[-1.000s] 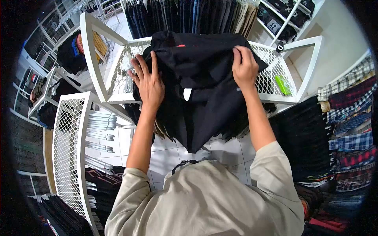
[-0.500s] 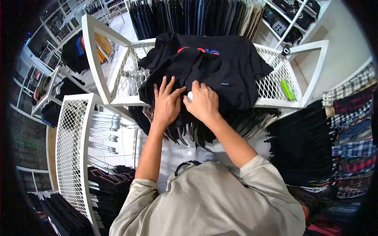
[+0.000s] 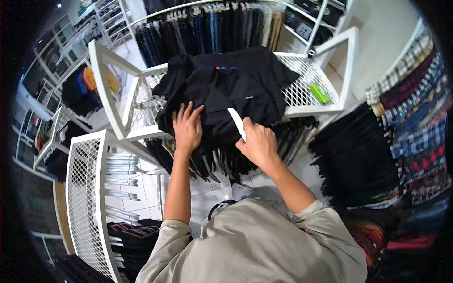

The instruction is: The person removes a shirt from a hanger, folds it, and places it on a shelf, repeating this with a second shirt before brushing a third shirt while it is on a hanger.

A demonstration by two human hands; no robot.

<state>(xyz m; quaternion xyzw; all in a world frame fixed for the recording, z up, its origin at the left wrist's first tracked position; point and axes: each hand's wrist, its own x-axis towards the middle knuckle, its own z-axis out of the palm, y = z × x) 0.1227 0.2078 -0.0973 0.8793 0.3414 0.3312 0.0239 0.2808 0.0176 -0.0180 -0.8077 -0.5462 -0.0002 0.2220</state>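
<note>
White mesh shelf point(image 3: 315, 110) carries the black garment point(image 3: 266, 101) before me. My left hand point(image 3: 188, 129), fingers spread on its left side, should press lightly so the cloth lies smooth; my right hand point(image 3: 259, 144) is closed on a white strip point(image 3: 237, 121), perhaps a hanger arm, best moved gently. Half a second ago my hands were closer together and less white showed.

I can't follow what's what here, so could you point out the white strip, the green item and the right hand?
White strip point(image 3: 238, 123), head view: middle of its exposed length.
Green item point(image 3: 320, 93), head view: middle of upper surface.
Right hand point(image 3: 261, 144), head view: back of hand.
</note>
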